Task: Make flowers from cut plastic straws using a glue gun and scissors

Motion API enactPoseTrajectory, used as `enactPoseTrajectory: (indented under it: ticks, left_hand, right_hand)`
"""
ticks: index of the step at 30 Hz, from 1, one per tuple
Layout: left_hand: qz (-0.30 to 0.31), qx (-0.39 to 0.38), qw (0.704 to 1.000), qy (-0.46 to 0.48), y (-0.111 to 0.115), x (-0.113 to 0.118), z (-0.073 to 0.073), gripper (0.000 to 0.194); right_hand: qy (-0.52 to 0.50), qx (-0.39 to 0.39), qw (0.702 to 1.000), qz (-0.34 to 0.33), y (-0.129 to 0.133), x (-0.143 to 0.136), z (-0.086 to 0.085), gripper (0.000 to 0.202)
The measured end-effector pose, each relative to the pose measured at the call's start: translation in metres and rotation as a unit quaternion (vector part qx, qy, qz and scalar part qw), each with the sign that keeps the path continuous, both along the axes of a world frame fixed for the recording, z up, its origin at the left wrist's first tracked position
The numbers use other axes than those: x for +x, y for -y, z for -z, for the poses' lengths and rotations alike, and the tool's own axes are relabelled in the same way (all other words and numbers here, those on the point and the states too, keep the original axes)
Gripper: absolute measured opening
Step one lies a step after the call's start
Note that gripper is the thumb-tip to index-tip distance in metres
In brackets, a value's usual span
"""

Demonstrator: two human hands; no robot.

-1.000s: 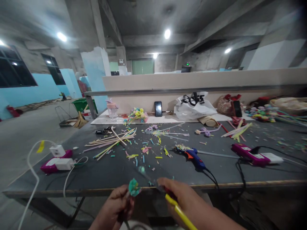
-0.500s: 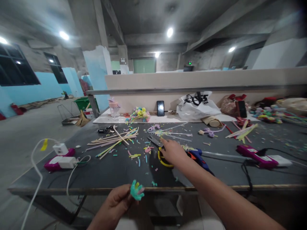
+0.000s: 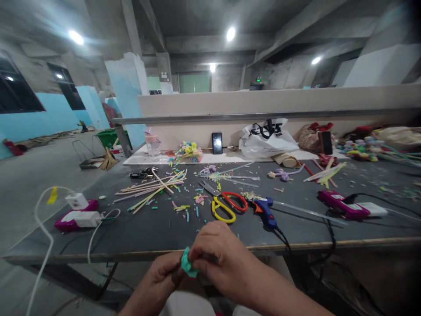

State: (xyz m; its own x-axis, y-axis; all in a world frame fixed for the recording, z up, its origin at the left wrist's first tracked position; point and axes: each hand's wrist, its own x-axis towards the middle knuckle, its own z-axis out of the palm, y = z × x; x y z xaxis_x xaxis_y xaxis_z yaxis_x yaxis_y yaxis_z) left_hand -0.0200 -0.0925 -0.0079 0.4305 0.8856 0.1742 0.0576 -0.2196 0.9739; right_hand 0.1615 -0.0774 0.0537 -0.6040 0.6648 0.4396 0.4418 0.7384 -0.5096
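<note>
L hand [image 3: 164, 274] pinches teal flower [image 3: 188, 263] at near edge of table [image 3: 131, 239], just off its front; R hand [image 3: 220, 259] has thumb + fingertips closed on same flower from the right. Beyond, scissors [image 3: 223, 204] w/ one red, one yellow handle lie on tabletop, blades pointing far-left. Blue glue gun [image 3: 267, 213] just right of them. Pastel sticks [image 3: 158, 188] in a loose pile, left. Far side: phone [image 3: 217, 143] upright, btwn flower bunch [image 3: 188, 152] on left & white bag [image 3: 266, 140] on right.
</note>
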Motion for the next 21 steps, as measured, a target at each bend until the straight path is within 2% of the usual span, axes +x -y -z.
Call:
enactPoseTrajectory:
  ticks: [6,10,14,21]
  left_hand:
    - [-0.004,0.008,1.0,-0.008,-0.0007,0.0003,0.0052,0.032]
    - [0.0,0.012,1.0,-0.01,-0.0004,0.0007,0.0073,0.036]
    - [-0.01,0.008,1.0,-0.019,0.0027,0.0009,0.0054,0.038]
    - [-0.023,0.001,0.999,-0.026,0.0038,0.0,0.0078,0.036]
  right_hand:
    - [0.013,-0.026,0.999,0.032,0.003,0.0009,0.0034,0.011]
    - [-0.003,-0.072,0.996,0.059,0.003,-0.0008,0.0045,0.011]
    - [-0.021,-0.134,0.989,0.056,0.0027,-0.0029,0.0028,0.013]
    - [-0.042,-0.184,0.981,0.051,0.001,-0.005,0.0083,0.014]
